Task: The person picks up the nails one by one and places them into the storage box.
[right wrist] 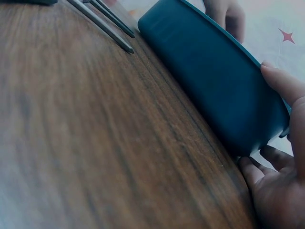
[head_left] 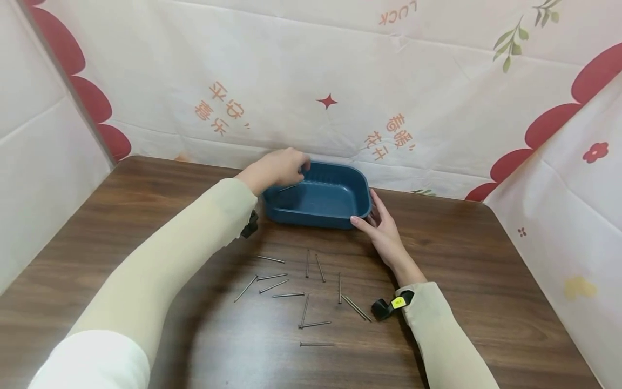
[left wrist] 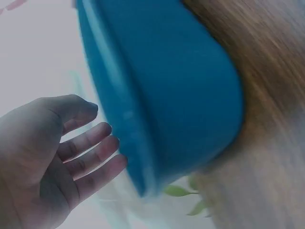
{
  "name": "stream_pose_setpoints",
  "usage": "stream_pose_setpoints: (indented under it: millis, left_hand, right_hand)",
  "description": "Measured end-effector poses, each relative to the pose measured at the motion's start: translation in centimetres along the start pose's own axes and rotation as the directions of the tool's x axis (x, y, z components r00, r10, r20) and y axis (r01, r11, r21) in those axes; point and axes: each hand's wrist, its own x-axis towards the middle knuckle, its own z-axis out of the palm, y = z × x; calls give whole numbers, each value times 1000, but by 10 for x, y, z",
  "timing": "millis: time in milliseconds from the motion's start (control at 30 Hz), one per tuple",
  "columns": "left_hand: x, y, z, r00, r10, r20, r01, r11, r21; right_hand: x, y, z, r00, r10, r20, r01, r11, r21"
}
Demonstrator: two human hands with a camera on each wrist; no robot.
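A blue plastic basin (head_left: 325, 201) stands at the back of the table. My left hand (head_left: 284, 166) is above its left end, fingers loosely bent; in the left wrist view nothing shows between the thumb and fingers (left wrist: 90, 157). A thin nail (head_left: 288, 188) shows just under that hand, within the basin's outline; whether it lies on the bottom or is in the air, I cannot tell. My right hand (head_left: 384, 232) grips the basin's right end, thumb on the rim and fingers against the outer wall. Several nails (head_left: 288, 295) lie scattered on the table in front of the basin.
The brown wooden table (head_left: 466, 302) meets a printed white cloth (head_left: 291, 70) right behind the basin. More cloth hangs at both sides. Two nails (head_left: 357, 308) lie side by side near the right wrist's black strap (head_left: 389, 307).
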Motion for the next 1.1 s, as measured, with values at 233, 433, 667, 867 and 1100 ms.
stream_pose_setpoints:
  millis: [233,433,667,867,1100]
  left_hand:
    - [-29,20,-20,997,54,-47,-54,999,2]
    - [-56,24,-26,980,132,-146,-137,990,-23]
    - [-80,21,-21,950,170,-261,-187,981,-44]
    - [-97,27,-10,937,185,-298,-202,979,-28]
    - [-114,32,3,940,169,-296,-198,978,-71]
  right_hand:
    - [1,0,-1,1000,-10,-3,10,1000,2]
    - [3,1,-2,1000,-7,4,7,1000,-15]
    - [3,1,-2,1000,10,18,-9,1000,-14]
    - [0,2,-4,1000,11,14,-10,1000,-21]
    - [1,3,-3,1000,-2,6,3,1000,-30]
